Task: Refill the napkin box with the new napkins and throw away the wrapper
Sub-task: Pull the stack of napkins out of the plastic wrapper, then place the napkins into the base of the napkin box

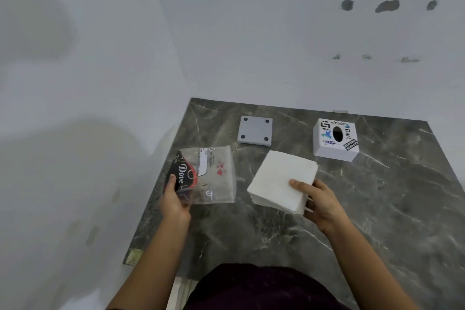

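Note:
My right hand [320, 205] grips the near right corner of a white stack of napkins [281, 178], thumb on top, just above the dark marble table [377, 209]. My left hand [175, 202] holds the clear plastic wrapper [211, 176] by its black and red printed end; the wrapper looks empty. The white napkin box [336, 139], covered in stickers, stands at the back right with its oval slot facing up. Its grey base plate [255, 129] lies apart at the back middle, its four dark feet showing.
White walls rise behind and to the left of the table. The table's left edge runs close to my left hand. A dark garment covers my lap at the front edge.

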